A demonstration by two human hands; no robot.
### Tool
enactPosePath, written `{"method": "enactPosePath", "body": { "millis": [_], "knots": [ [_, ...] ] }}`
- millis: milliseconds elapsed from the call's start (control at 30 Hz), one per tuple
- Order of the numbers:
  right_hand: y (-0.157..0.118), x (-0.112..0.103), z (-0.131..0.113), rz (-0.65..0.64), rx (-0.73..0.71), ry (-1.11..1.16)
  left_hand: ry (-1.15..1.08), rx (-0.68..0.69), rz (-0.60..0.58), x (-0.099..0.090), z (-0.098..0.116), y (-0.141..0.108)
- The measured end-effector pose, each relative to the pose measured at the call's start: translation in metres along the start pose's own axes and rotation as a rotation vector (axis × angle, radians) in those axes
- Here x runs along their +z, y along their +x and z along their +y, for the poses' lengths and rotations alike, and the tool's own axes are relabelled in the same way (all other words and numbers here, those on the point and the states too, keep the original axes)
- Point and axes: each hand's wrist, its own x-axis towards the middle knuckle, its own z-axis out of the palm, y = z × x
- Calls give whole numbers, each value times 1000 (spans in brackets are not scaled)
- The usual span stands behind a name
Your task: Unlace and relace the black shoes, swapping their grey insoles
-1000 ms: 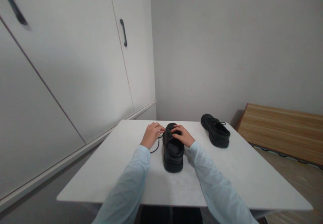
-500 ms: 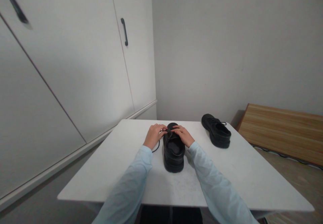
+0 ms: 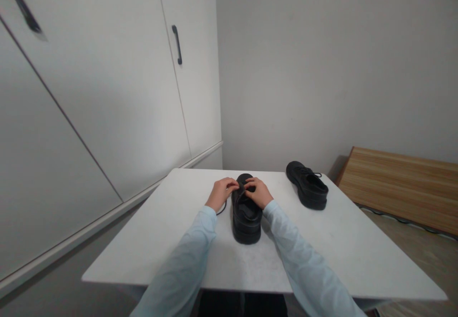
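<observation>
A black lace-up shoe [image 3: 246,231] stands on the white table in front of me, its heel toward me and its toe pointing away. My left hand [image 3: 222,193] is at the left side of the lacing, with thumb and fingers pinched on the shoelace. From the right, my right hand [image 3: 258,193] reaches over the shoe's tongue area, its fingertips closed on the lace too. A loose end of the black shoelace [image 3: 222,209] hangs down to the table beside my left wrist. My fingers partly hide the eyelets.
A second black shoe [image 3: 308,187], its lace tied, stands at the back right of the white table [image 3: 339,250]. White cabinet doors [image 3: 107,69] rise on the left. A wood-grain board [image 3: 400,183] lies beyond the table on the right, with a cable along its base.
My right hand has drawn slightly back and to the left, its fingers more curled over the lacing. My left hand has shifted a little to the right. The shoe has stayed in place.
</observation>
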Motion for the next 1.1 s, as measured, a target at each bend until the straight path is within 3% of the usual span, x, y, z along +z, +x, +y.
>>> {"method": "enactPosePath", "body": {
  "millis": [333, 633, 833, 1100],
  "knots": [
    [-2, 6, -2, 51, 5, -99, -142, -119, 7, 0, 2, 0],
    [-3, 6, 0, 73, -23, -45, -725, -410, 196, 1, 3, 1],
    [-3, 6, 2, 68, -26, -30, -637, -648, 244, 1, -2, -2],
    [-4, 6, 4, 76, -31, 5, -762, -684, 411, -14, 0, 3]
  ]
}}
